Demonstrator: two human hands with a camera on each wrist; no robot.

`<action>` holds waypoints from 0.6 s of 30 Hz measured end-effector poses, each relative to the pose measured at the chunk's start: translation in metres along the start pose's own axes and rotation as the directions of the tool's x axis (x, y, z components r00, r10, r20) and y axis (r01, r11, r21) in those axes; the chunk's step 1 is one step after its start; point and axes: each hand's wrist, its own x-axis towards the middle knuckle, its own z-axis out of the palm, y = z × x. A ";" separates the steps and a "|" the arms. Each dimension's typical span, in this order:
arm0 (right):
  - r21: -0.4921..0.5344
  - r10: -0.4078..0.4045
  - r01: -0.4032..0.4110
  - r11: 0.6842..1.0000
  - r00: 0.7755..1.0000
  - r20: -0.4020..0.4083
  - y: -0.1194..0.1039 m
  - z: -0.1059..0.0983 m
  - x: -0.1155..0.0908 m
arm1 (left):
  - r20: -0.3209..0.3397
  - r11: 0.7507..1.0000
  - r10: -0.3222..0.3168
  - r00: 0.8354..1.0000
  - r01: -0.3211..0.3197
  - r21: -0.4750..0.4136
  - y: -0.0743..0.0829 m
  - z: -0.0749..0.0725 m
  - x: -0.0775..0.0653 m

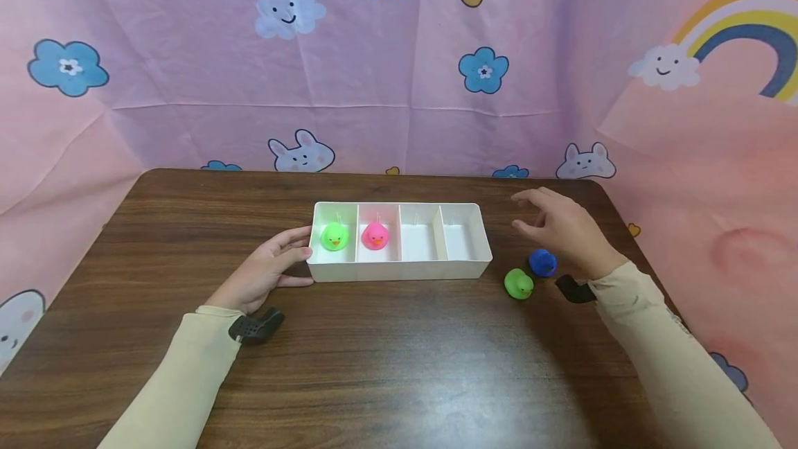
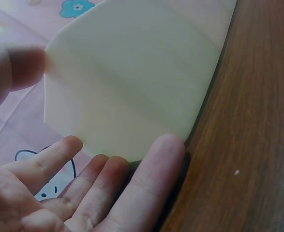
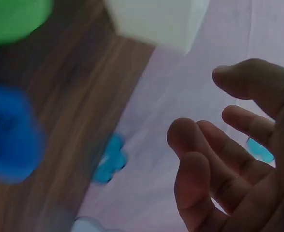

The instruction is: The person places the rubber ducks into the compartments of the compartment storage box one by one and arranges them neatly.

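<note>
A white four-compartment box (image 1: 399, 271) stands on the table. A light green toy duck (image 1: 334, 236) sits in its leftmost compartment and a pink toy duck (image 1: 375, 235) in the one beside it. My left hand (image 1: 264, 270) touches the box's left end. In the left wrist view its spread fingertips (image 2: 168, 150) rest along that end wall (image 2: 127, 92). My right hand (image 1: 570, 231) hovers over the table right of the box, fingers loosely bent, holding nothing. Below it lie a blue toy duck (image 1: 542, 262) and a green toy duck (image 1: 519, 284), both blurred in the right wrist view.
The two right compartments of the box (image 1: 464, 241) hold no ducks. A dark wooden table (image 1: 374, 359) spreads around it. Behind and at both sides hangs a pink patterned cloth (image 1: 386, 75). A black wrist camera (image 1: 255, 328) sits at the left cuff, another (image 1: 575, 289) at the right.
</note>
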 end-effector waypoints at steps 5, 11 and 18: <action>-0.023 0.041 -0.039 0.999 0.997 0.069 0.026 -0.002 -0.020 | 0.006 1.000 0.011 1.000 -0.011 -0.016 -0.001 -0.001 0.000; 0.017 0.055 -0.058 0.998 0.985 0.165 0.046 0.000 -0.038 | 0.007 1.000 0.012 1.000 -0.012 -0.012 -0.001 -0.001 0.000; 0.037 0.067 -0.077 0.996 0.974 0.217 0.054 0.009 -0.047 | 0.004 1.000 0.014 1.000 -0.014 -0.012 -0.003 -0.001 0.001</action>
